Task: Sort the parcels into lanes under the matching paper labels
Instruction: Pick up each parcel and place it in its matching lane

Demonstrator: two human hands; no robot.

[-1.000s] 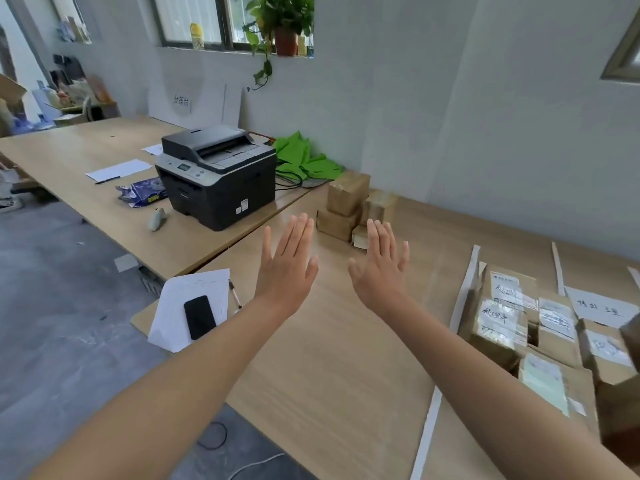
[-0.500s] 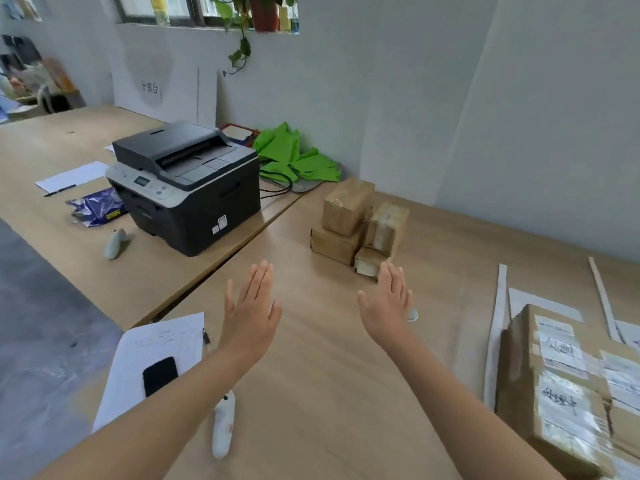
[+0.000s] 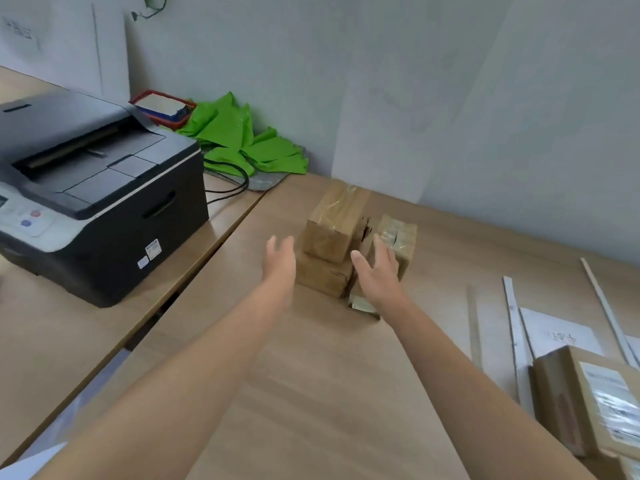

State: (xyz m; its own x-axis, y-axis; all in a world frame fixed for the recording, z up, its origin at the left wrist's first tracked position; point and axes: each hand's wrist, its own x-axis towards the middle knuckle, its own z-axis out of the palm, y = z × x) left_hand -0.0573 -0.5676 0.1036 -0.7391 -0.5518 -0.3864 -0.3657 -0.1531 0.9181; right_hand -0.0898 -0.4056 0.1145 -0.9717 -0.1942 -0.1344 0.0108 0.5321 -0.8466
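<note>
Reaching empty, spread left hand (image 3: 278, 259) and right hand (image 3: 377, 275) for unsorted parcel stack (image 3: 334, 226) right of printer (image 3: 97, 188), with sorting seemingly partly done.

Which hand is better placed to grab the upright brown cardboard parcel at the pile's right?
Right, probably: the right hand overlaps the upright brown cardboard parcel; the left hand is left of the stacked parcels.
</note>
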